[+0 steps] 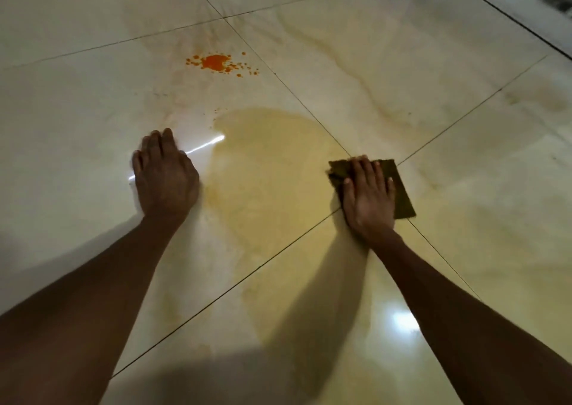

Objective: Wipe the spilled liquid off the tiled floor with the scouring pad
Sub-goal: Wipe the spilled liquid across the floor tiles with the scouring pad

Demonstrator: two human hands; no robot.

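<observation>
While the right hand [368, 197] is pressing flat fingers on the pad [399, 188], the left hand [165, 178], fingers bent, is leaning on the floor [77, 110]; it may slip on wet tiles.

- Glossy cream floor tiles [402, 64], beige marble-like veining, thin dark grout lines.
- Bright orange spill [215, 62], ringed by small droplets.
- Pale yellowish smear [272, 169] across tiles.
- Dark olive-brown scouring pad [400, 184].

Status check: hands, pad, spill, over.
Right hand flat on pad, pressing it to floor. Left hand braced on tile. Orange spill ahead, unwiped; yellowish smear between hands. Nothing in the way.
</observation>
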